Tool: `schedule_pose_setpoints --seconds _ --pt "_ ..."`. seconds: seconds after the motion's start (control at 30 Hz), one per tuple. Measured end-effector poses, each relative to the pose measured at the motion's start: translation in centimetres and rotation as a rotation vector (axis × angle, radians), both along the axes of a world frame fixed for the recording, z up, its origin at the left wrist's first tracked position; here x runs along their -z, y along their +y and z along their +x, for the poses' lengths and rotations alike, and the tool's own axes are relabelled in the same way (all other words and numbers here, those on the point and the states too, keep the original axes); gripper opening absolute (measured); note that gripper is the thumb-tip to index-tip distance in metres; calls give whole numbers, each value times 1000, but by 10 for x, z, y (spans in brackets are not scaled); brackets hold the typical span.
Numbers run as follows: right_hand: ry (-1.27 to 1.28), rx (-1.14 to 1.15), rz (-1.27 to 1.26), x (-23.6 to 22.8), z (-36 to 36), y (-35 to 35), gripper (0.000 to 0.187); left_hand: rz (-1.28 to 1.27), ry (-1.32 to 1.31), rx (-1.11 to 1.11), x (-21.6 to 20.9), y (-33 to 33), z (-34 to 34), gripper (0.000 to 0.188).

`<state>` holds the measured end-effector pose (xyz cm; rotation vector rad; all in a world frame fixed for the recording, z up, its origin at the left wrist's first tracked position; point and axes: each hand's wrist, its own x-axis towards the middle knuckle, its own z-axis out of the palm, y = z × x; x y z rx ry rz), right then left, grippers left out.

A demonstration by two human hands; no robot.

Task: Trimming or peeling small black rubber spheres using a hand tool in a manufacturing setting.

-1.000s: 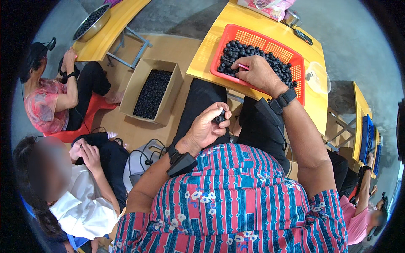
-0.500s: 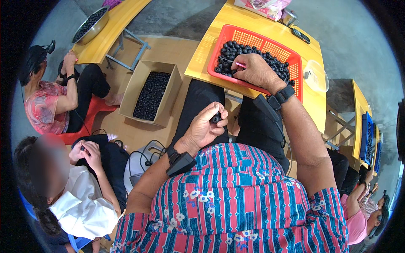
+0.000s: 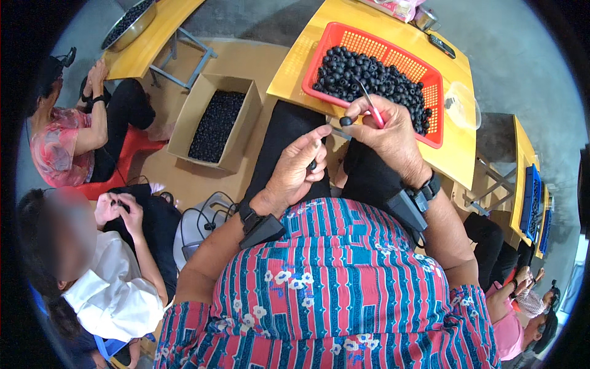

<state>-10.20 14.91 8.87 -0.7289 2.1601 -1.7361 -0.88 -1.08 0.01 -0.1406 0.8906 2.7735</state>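
In my closed left hand, a small black round piece shows between the curled fingers. My right hand pinches another black round piece between thumb and fingertip. It also grips a slim tool with a pink handle and a thin metal end that points up and away; its exact kind is not clear. Both hands are close together over my lap, at the near edge of the table. Just beyond my right hand, a red plastic basket holds many such black pieces, some with a hole showing.
The basket stands on a yellow table with a clear plastic tub and a dark handheld device. A cardboard box of black pieces is on the floor to the left. People sit at both sides; cables lie near a white stool.
My right hand has come out of the basket toward my left hand, now with a black round piece in its fingertips. My left hand's fingers have closed further. The view has shifted slightly.
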Motion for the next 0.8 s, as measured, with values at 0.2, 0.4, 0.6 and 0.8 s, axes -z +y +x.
schedule_pose_setpoints --seconds 0.2,0.4,0.6,0.8 --pt "-166 63 -20 30 21 -9 14 82 -17 79 3 -1 -3 37" --pt "-369 -2 -171 31 27 -13 14 330 -207 109 -3 1 -4 30" --pt "-322 53 -169 42 28 -14 14 277 -123 114 11 0 -5 28" --pt "-187 47 -115 40 29 -14 16 201 -86 101 8 -2 -3 30"
